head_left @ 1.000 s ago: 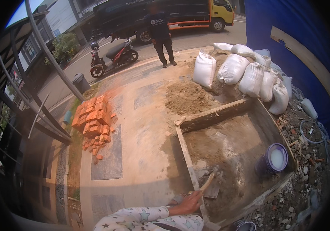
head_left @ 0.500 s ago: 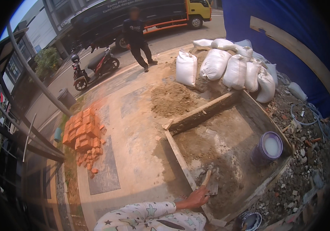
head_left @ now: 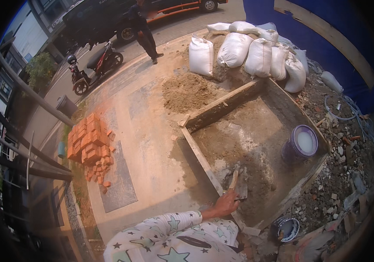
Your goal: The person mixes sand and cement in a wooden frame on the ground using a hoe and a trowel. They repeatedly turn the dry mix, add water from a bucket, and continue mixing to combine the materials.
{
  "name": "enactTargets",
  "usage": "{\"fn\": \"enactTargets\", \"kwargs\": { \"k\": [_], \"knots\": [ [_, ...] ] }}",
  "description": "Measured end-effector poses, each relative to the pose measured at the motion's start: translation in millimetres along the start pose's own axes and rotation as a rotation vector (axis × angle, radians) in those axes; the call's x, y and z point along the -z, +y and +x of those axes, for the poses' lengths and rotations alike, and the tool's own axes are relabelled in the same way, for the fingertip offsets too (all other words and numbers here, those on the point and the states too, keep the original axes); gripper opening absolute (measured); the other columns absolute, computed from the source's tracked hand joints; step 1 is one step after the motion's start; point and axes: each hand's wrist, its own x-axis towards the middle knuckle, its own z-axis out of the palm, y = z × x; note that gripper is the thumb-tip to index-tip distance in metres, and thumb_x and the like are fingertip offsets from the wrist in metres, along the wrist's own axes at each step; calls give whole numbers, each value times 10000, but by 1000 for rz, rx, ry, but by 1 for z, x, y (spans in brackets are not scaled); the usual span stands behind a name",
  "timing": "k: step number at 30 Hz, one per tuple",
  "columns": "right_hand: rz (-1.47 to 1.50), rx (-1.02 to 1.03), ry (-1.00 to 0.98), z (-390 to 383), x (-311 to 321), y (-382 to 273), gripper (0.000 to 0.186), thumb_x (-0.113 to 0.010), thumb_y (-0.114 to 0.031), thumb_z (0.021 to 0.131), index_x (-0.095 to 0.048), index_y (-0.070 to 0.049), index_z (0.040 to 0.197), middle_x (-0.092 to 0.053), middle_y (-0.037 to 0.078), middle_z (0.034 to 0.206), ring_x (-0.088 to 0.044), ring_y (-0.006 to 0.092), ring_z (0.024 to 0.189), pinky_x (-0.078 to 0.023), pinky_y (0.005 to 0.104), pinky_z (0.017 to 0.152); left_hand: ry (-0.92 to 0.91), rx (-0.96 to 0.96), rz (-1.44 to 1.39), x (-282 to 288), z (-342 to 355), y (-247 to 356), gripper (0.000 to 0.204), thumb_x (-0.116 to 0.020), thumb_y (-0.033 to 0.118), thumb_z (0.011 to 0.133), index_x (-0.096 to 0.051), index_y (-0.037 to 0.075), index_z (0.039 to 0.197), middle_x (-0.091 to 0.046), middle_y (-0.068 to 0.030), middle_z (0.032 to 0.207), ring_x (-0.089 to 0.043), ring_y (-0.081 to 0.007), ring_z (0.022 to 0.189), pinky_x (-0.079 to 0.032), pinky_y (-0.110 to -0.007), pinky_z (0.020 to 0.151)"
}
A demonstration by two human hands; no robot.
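My left hand is closed on the wooden handle of a trowel. Its flat grey blade lies low over the wet mortar, just inside the near left edge of a wooden-framed mixing box. Grey-brown mortar covers the floor of the box. At the bottom edge a bit of skin, apparently my right hand, shows beside my star-patterned shirt; its fingers are hidden. A purple bucket with whitish liquid stands inside the box on the right.
A small dark bucket stands outside the near corner, beside rubble. White sacks and a sand heap lie beyond the box. Orange bricks are stacked left. A person stands near a motorbike and a truck.
The whole view has shifted, so the scene sits higher and slightly left. My left hand keeps its grip on the trowel, which remains near the box's left edge. More skin shows at the bottom.
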Motion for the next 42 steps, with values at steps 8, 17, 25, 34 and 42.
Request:
{"fn": "enactTargets", "kwargs": {
  "k": [8,17,25,34,42],
  "knots": [
    [31,-19,-9,-5,-17,12,70,-576,-70,829,-593,-41,768,-596,128,618,-587,264,470,-490,419,416,-120,33,-73,-6,-2,-6,333,-569,230,871,-576,26,1134,-538,-238,1119,-565,-424,1065,-468,-495,896],
    [17,-42,-17,-1,-13,26,83,-566,-58,829,-588,-34,752,-600,134,619,-589,266,466,-497,420,412,-71,116,-30,2,-1,-5,310,-580,206,846,-593,47,1111,-558,-196,1104,-556,-390,1072,-459,-476,907],
    [32,-64,28,-3,19,77,96,-558,-48,828,-583,-28,738,-603,139,619,-592,268,462,-503,422,408,-65,194,-33,10,-7,-11,315,-584,189,817,-606,47,1099,-560,-197,1124,-559,-393,1064,-455,-472,918],
    [69,-192,206,-43,71,217,112,-548,-37,828,-577,-22,722,-607,145,620,-595,270,457,-510,424,403,-110,330,-269,29,5,6,352,-570,116,835,-579,-22,1159,-534,-210,1161,-554,-339,1086,-435,-405,961],
    [373,-308,280,-74,61,233,123,-612,-17,792,-633,-43,910,-602,98,649,-577,205,470,-493,387,424,-278,966,-912,30,0,0,528,-597,-69,803,-446,29,1299,-513,-141,1092,-629,-286,902,-602,-495,774]
  ]
}}
